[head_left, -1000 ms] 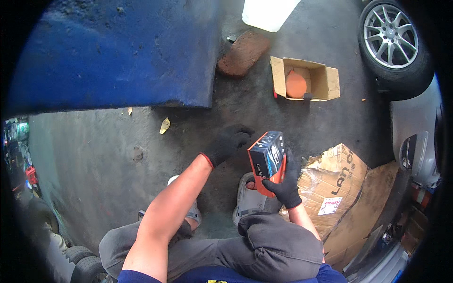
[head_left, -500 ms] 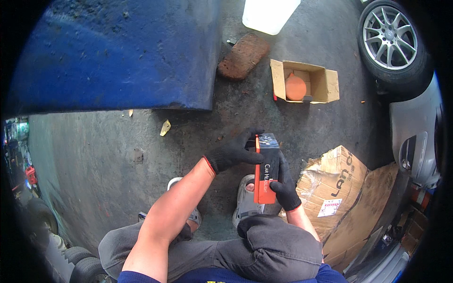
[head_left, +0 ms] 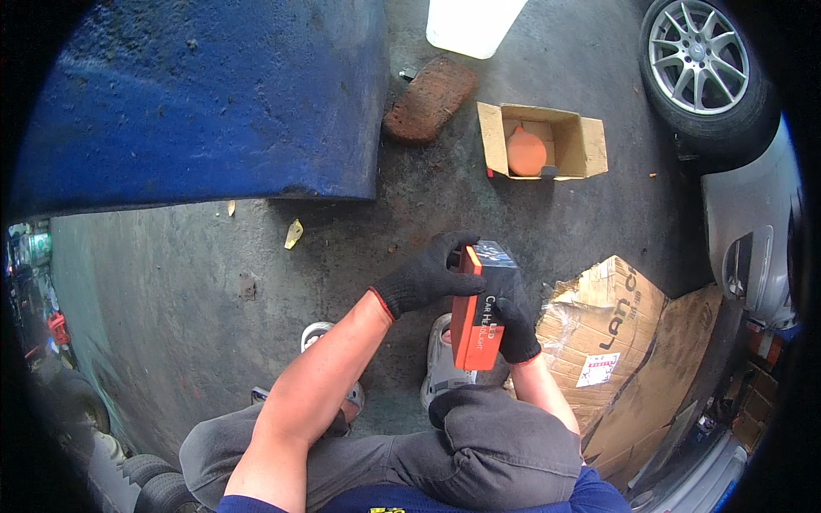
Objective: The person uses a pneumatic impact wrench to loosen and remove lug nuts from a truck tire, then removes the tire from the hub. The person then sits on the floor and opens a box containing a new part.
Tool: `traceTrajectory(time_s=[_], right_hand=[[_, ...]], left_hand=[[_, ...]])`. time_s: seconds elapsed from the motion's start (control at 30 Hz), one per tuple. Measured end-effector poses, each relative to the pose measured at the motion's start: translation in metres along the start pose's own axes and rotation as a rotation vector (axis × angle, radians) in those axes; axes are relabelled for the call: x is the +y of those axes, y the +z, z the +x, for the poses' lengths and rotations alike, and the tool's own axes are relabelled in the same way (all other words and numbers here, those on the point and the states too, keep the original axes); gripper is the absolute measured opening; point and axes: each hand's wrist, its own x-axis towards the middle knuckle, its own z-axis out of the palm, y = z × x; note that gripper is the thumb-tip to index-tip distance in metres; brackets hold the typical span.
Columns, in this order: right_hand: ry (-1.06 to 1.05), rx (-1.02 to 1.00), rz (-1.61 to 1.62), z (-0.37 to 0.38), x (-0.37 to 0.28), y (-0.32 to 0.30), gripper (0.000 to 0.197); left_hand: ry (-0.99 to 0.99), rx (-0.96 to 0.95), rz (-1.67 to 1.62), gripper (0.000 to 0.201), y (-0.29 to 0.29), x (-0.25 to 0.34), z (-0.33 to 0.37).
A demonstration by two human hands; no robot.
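A slim black-and-orange carton point(head_left: 480, 333) is held upright between my hands, above my right shoe. My left hand point(head_left: 419, 280), in a black glove with a red cuff, grips its upper left edge, with thumb in front and fingers behind. On the carton's right side, my right hand point(head_left: 518, 332), gloved alike, is closed around it with the thumb across the printed face. The carton's orange side faces left, and its far end shows a dark picture. No opening in the carton is visible.
An open cardboard box point(head_left: 593, 147) ahead holds a round orange object point(head_left: 527, 154). Flattened cardboard point(head_left: 590, 321) lies at right, below a car wheel point(head_left: 697, 60). A large blue surface point(head_left: 205, 103) fills the upper left, beside a reddish-brown pad point(head_left: 432, 100) and white container point(head_left: 475, 26).
The carton has turned so more of its orange side shows. My right thumb has moved up along its face. The whole view has shifted slightly.
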Motion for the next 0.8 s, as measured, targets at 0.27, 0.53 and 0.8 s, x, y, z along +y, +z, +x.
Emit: traceTrajectory(time_s=[0.27, 0.53, 0.8], right_hand=[[-0.08, 0.063, 0.074, -0.002, 0.001, -0.002, 0.094], [-0.295, -0.001, 0.465, -0.037, -0.026, -0.062, 0.078], [0.078, -0.088, 0.644, -0.008, 0.034, -0.072, 0.087]], left_hand=[[0.134, 0.0, -0.143, 0.08, 0.004, -0.02, 0.003], [0.319, 0.258, -0.951, 0.078, -0.071, -0.021, -0.049], [0.302, 0.097, -1.192, 0.051, -0.075, -0.093, -0.04]])
